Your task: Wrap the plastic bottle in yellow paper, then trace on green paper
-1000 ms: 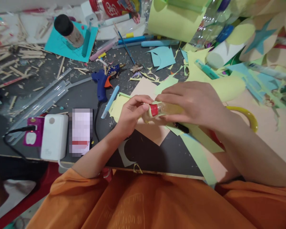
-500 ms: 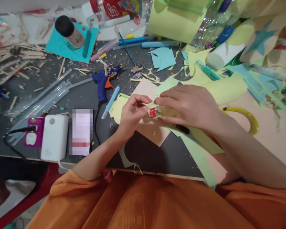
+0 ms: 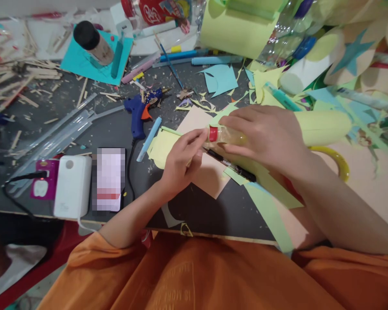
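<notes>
My right hand [image 3: 261,131] is wrapped over a small clear bottle [image 3: 229,135] with a red cap [image 3: 213,134], which lies on its side with the cap toward my left hand. My left hand [image 3: 184,157] is closed, its fingertips at the cap end of the bottle. What sits between those fingers is hidden. Under the bottle lie a black pen [image 3: 231,164], a light pink paper sheet [image 3: 210,174] and green paper. A rolled pale-yellow paper [image 3: 325,128] lies just beyond my right hand.
A blue glue gun [image 3: 139,114], a light-blue marker [image 3: 149,139], a phone [image 3: 109,178] and a white power bank [image 3: 73,186] lie to the left. Yellow-handled scissors [image 3: 338,161] are at right. Paper scraps, wood sticks and a black-capped bottle [image 3: 93,43] surround the work area.
The bottle in my right hand has shifted slightly right and up. My left fingers have straightened toward the cap, and more of the black pen shows beneath.
</notes>
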{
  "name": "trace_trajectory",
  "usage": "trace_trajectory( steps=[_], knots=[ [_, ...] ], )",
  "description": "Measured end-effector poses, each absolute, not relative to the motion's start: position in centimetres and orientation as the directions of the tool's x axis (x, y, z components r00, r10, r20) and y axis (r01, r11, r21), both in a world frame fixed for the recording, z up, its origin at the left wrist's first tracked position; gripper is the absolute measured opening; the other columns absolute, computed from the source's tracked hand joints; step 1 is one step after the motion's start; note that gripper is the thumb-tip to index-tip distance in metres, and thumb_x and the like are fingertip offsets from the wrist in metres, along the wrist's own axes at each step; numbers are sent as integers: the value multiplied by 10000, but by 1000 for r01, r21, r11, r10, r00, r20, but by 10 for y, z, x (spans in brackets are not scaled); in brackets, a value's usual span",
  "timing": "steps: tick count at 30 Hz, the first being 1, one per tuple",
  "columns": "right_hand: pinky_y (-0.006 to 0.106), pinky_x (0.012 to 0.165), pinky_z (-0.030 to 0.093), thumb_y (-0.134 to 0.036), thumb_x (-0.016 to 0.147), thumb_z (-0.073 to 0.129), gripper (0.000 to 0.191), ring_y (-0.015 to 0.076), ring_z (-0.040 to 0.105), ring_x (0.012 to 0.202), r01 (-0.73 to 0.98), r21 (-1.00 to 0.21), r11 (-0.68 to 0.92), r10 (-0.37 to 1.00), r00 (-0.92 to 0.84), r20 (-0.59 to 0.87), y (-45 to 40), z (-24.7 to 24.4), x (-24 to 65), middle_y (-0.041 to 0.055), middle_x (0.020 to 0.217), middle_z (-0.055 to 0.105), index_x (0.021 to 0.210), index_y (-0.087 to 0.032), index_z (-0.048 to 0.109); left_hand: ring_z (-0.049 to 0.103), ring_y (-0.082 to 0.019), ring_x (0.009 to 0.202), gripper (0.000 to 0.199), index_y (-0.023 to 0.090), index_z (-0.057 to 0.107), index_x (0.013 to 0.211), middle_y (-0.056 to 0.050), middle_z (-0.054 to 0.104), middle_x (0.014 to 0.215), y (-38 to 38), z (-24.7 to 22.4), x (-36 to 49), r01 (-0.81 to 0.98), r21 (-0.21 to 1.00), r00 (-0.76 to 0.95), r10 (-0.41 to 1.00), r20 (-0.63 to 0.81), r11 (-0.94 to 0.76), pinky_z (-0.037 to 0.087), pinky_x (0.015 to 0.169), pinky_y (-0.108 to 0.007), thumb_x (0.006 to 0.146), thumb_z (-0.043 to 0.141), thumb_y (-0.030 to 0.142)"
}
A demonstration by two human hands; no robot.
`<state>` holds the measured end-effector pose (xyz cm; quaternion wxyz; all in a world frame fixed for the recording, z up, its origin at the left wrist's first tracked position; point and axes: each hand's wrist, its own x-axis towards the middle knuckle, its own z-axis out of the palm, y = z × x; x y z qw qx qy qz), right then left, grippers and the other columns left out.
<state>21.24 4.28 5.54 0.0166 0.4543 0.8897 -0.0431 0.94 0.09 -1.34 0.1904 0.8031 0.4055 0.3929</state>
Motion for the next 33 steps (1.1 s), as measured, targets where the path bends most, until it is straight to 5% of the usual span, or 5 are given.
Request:
trace_trajectory(
  steps=[5,10,17,26,33],
  knots=[
    [372,746,440,-424,887,566,368,310,635,964,822,-65,566,818,-570,-76,42,53,210,133,1144,704,1162,-191,638,543,-211,1269,439,175,468,1410,-142,586,1344,-2,-15,8,541,555,410,774,482,-632,453,1049,-329,978,397,214],
    [359,746,435,-453,904,531,383,300,635,975,841,-72,536,839,-540,-60,43,51,210,120,1105,709,1154,-183,640,512,-212,1325,420,223,484,1402,-101,562,1407,-3,-15,8,371,713,373,798,473,-596,435,1095,-356,992,392,247],
    [356,709,428,-437,905,514,342,274,639,887,800,-33,599,800,-595,82,40,44,210,105,1053,722,1094,-190,655,708,-176,1004,242,241,717,1038,-45,745,1078,3,-16,16,-4,989,17,989,147,-147,580,872,-290,904,592,399],
    [354,731,414,-255,859,521,243,263,631,860,790,90,607,767,-611,194,27,37,198,102,1006,731,1029,-176,676,718,-139,819,153,199,751,849,-18,767,874,8,-12,18,-88,993,-98,992,-84,75,587,790,-262,709,784,250],
    [371,745,428,-242,852,511,267,270,634,922,809,-1,588,804,-585,108,28,39,198,117,1022,720,1052,-177,676,718,-146,837,173,187,737,846,-27,763,876,8,-10,18,-75,992,-89,990,-106,99,584,827,-288,690,785,244]
  ],
)
